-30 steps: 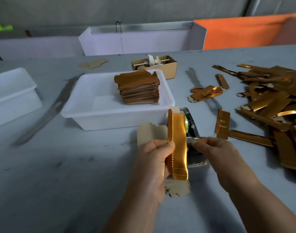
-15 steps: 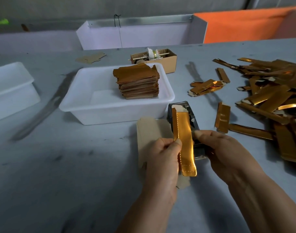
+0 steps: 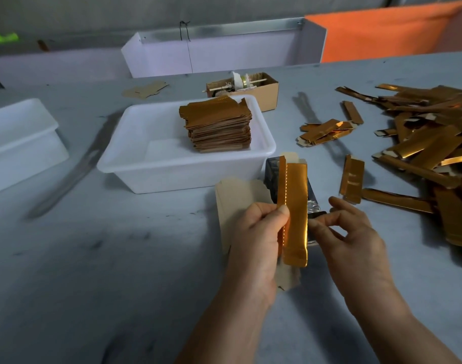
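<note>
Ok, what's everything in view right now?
held blank: 1, gold, in left hand
stacked blanks: 1 stack, gold, in near tub
loose blanks: many, gold, table right
near tub: 1, white, centre
left tub: 1, white, left edge
box: 1, brown, behind near tub
device: 1, black, behind held blank
card: 1, brown, far table
tray: 1, white, back
sheet: 1, orange, back right
table: 1, grey, underneath
left hand: 1, grips held blank
right hand: 1, thumb by held blank
</note>
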Motion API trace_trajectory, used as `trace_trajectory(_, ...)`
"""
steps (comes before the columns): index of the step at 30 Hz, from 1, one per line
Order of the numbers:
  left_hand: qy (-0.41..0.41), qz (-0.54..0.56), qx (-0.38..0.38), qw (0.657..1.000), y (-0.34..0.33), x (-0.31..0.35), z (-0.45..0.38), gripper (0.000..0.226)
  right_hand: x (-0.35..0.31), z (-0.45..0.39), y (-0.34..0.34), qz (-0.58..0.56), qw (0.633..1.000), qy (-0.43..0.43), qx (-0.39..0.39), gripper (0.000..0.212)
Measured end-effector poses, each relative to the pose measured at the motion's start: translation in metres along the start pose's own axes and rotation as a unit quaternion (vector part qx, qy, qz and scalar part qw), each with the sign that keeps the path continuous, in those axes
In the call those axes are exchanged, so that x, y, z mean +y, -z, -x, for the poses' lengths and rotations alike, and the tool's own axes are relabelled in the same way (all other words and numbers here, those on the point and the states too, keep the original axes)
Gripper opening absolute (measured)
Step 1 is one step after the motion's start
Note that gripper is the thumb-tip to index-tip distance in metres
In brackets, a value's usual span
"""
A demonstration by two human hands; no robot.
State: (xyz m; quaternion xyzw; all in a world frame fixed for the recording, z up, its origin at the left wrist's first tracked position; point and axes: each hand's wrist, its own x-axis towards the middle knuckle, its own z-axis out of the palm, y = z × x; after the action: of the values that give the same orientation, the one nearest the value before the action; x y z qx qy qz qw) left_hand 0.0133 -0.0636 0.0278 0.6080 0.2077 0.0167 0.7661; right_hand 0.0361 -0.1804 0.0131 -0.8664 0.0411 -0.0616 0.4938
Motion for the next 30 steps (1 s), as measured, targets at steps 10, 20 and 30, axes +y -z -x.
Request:
trace_trajectory(10,-0.051,-0.139,-0.005,0.989,-0.006,0.010,0.002,0.008,0.002,0.006,-0.004,-0.028,0.999,0.018,0.006,0.017)
trace_trajectory(20,0.008,-0.115,-0.027,0.993,0.001,0.019,-0.001,0.007,0.000,0.006,0.036,-0.081,0.995,-0.054,-0.032,0.010)
trace_trajectory(30,-0.010,-0.032,-0.019,0.999,0.003,0.021,0.008,0.007,-0.063,0.003,0.053,-0.156,0.953,0.036,-0.259,0.016)
